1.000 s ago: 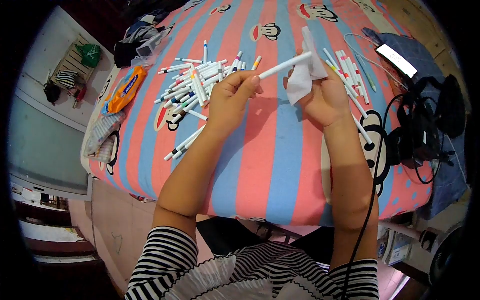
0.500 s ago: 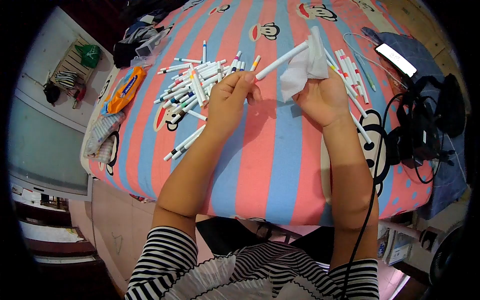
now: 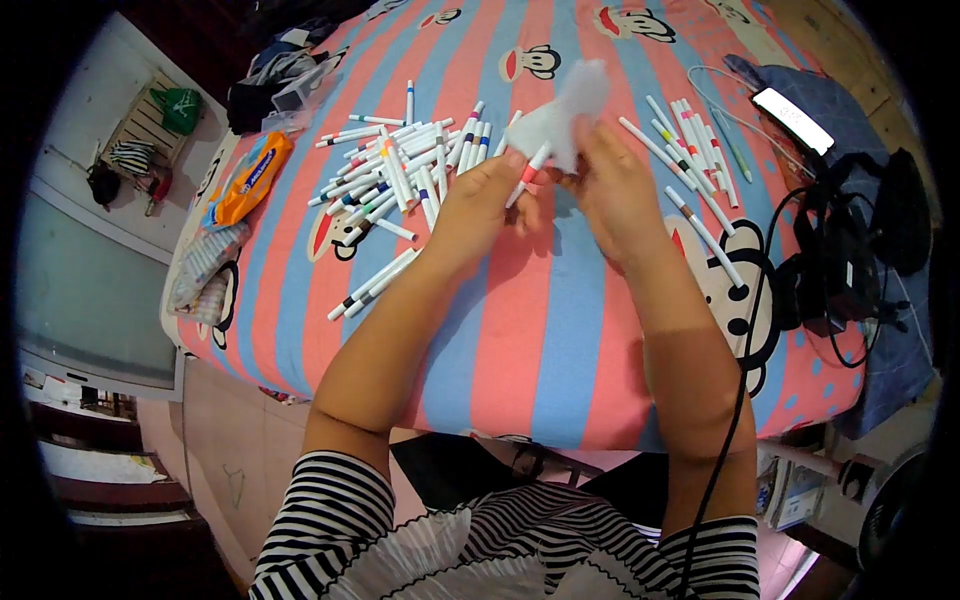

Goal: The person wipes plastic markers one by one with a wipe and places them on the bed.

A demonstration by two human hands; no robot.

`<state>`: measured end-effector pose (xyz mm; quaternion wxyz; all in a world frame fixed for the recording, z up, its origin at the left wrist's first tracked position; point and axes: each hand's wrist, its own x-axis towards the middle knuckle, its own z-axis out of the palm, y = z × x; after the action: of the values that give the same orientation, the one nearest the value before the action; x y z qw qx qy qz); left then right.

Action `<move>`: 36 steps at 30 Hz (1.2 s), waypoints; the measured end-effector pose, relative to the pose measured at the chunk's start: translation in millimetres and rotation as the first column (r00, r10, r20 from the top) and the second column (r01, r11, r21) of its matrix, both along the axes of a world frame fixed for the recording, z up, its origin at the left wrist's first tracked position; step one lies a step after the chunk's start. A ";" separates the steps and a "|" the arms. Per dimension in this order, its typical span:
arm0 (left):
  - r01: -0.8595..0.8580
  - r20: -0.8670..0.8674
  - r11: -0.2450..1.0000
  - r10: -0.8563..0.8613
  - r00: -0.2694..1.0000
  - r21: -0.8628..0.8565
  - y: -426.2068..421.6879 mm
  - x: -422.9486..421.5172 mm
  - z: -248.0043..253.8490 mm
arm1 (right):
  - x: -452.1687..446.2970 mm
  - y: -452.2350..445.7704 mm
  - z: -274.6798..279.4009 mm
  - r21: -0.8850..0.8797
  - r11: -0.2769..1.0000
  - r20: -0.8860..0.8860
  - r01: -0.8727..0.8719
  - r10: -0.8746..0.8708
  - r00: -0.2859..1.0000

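Note:
Over the striped bedspread, my left hand (image 3: 472, 208) pinches a white marker (image 3: 530, 174) with a red-orange band, which stands tilted between thumb and fingers. My right hand (image 3: 612, 195), slightly blurred, grips a crumpled white wipe (image 3: 562, 118) close beside the marker's upper end. Whether the wipe touches the marker I cannot tell. A heap of white markers (image 3: 375, 185) with coloured bands lies just left of my left hand. To the right of my right hand, several more markers (image 3: 698, 140) lie roughly side by side.
An orange packet (image 3: 252, 180) and a clear plastic wrapper (image 3: 208, 268) lie at the bed's left edge. A lit phone (image 3: 792, 118) with a white cable is at the right, above a black strapped device (image 3: 835, 290). A black cord hangs past my right arm.
The wipe and my right hand have moved left and lower, close to my left hand. The marker, earlier stretched between both hands, now stands more upright, showing its red-orange band.

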<state>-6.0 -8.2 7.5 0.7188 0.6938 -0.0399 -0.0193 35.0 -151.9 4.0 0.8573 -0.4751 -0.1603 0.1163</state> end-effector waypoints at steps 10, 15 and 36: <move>0.049 0.033 0.998 -0.051 0.998 0.043 3.0 3.2 -7.0 | -7.6 2.3 5.5 -0.229 0.963 0.081 0.144 -0.129 0.988; 0.118 -0.018 0.989 -0.117 0.993 0.091 3.0 -0.3 0.2 | 14.6 -13.9 -2.6 0.002 0.980 0.021 0.198 -0.198 0.980; 0.080 0.110 0.997 -0.077 0.991 -0.022 -0.7 3.4 -9.7 | -2.6 1.8 1.1 -0.146 0.985 0.025 0.097 -0.094 0.995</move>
<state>-2.6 -8.8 -2.2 0.7234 0.6820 -0.1068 -0.0092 32.4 -150.1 5.0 0.8231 -0.5452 -0.1360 0.0823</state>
